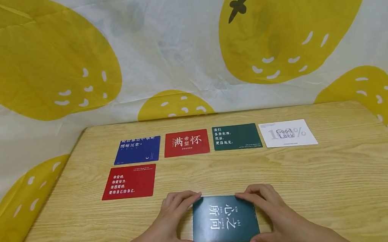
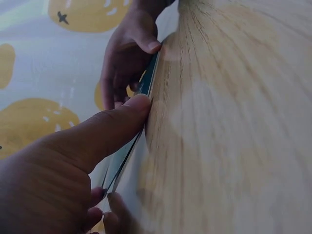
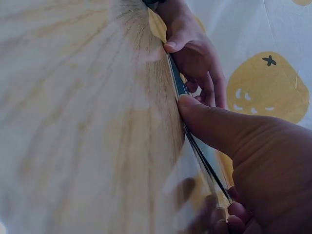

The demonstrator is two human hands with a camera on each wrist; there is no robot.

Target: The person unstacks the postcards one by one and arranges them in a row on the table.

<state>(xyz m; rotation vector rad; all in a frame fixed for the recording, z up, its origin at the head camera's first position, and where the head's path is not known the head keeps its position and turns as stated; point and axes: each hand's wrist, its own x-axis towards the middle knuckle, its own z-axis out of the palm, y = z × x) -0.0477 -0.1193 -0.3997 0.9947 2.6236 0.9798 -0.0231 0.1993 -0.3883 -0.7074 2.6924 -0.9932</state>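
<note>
A dark green card (image 1: 223, 219) with white lettering turned sideways lies near the table's front edge. My left hand (image 1: 171, 223) holds its left corners, thumb at the near edge and fingertips at the far edge. On the opposite side my right hand (image 1: 273, 217) grips the right corners the same way. Seen edge-on in the left wrist view, the card (image 2: 117, 158) is thin and dark-edged, close to the tabletop. The right wrist view shows my right thumb (image 3: 214, 122) against its near edge; whether there is more than one card in the stack I cannot tell.
Behind, a row holds a blue card (image 1: 137, 150), a red card (image 1: 186, 143), another green card (image 1: 236, 137) and a white card (image 1: 288, 133). A second red card (image 1: 129, 182) lies below the blue one. A fruit-print cloth (image 1: 174, 42) hangs behind the wooden table (image 1: 322, 187).
</note>
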